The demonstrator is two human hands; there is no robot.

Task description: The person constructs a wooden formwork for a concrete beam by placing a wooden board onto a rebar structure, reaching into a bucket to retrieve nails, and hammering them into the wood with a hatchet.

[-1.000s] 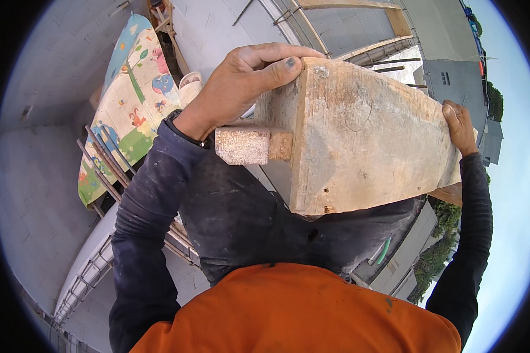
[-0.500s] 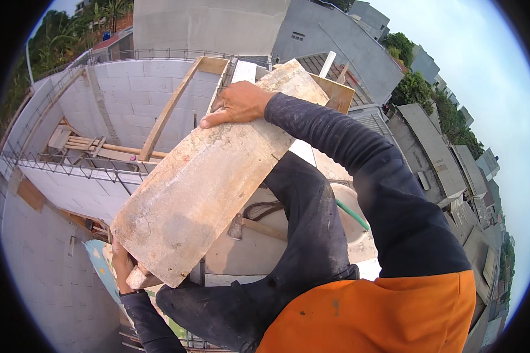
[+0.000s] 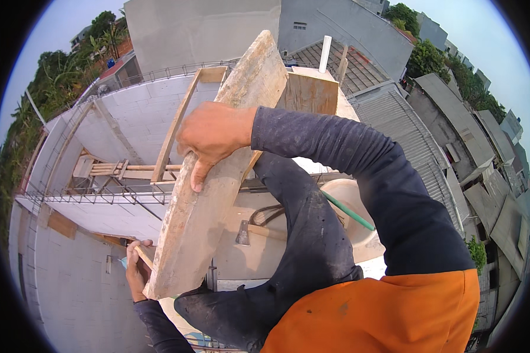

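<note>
Both hands grip the wooden board [image 3: 218, 170]: right hand [image 3: 215, 135] mid-frame, left hand [image 3: 136, 272] lower left; hold it steady.

The palm and most fingers of the left hand [image 3: 136, 272] are hidden behind the lower end of the mortar-stained wooden board [image 3: 218, 170], with only its back and knuckles exposed, and the board's underside and far face cannot be seen. The right hand [image 3: 213, 136] covers the board's upper edge where it grips, and its dark sleeve [image 3: 359, 170] and the orange vest [image 3: 383, 312] conceal the body and much of the slab below. The hammer [image 3: 245, 232] is partly masked by the board, its handle end out of sight, and the green hose [image 3: 347, 210] disappears behind the sleeve.
</note>
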